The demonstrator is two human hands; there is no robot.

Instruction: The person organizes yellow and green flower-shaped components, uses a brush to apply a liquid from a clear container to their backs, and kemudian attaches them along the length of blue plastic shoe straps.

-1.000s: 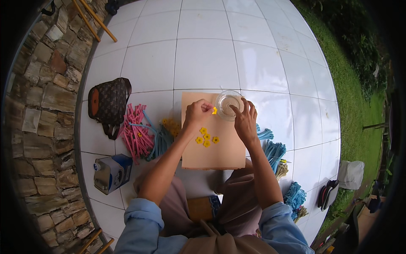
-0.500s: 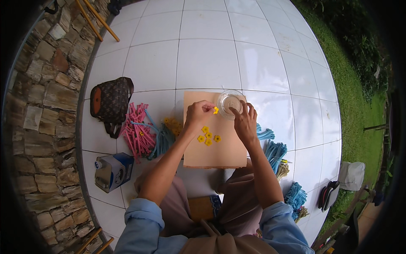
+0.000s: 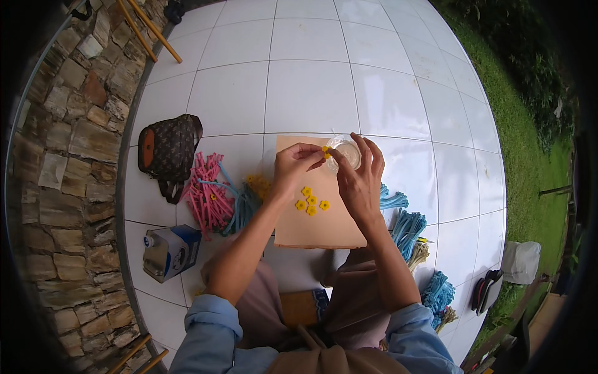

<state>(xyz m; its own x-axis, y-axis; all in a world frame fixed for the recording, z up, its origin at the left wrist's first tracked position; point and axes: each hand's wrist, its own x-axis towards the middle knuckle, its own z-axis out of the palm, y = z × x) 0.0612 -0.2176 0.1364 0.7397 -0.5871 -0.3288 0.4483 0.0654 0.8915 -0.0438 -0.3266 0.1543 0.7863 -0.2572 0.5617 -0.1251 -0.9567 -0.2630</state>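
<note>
Holds a small yellow flower-shaped piece [image 3: 326, 152] above the far part of a flat tan rectangular board [image 3: 299, 232], pinched tightly in the fingers of the left hand [image 3: 294, 167]. Sets the index fingertip of the right hand [image 3: 360, 187] at the piece, remaining visible fingers spread beside a round clear glass bowl [image 3: 346, 148]. Includes, nearer the body, five dark-centred yellow flower pieces [image 3: 312, 201] lying on the board.

Brown bag [image 3: 169, 153] near stone wall [image 3: 71, 187] | silver-blue can [image 3: 169, 252] below bag | grass [image 3: 529, 162] right
</note>
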